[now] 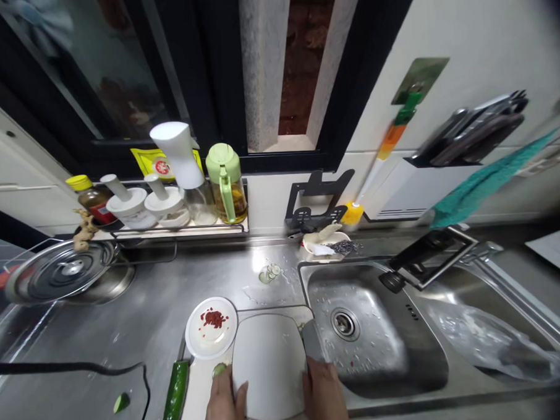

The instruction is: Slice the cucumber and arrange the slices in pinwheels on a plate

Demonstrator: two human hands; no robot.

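A white rounded-square plate (pixel 269 366) lies level above a cutting board (pixel 198 387) at the sink's left edge. My left hand (pixel 225 405) grips its near left edge, thumb along the rim. On the opposite side, my right hand (pixel 326 395) has its fingers curled at the right edge. A flat grey piece (pixel 312 340), perhaps a blade, shows just beyond the right hand; I cannot tell whether that hand touches it. Left of the plate are a small round dish (pixel 203 338) with red berries, a cucumber (pixel 175 394) and a green cut end (pixel 219 369).
The sink (pixel 375 373) is to the right, with a plastic bag (pixel 494 337) in its second basin. A black cable (pixel 83 367) crosses the left counter near a cucumber stub (pixel 121 402). Cucumber slices (pixel 270 272) lie farther back, below a rack with an oil jug (pixel 226 184).
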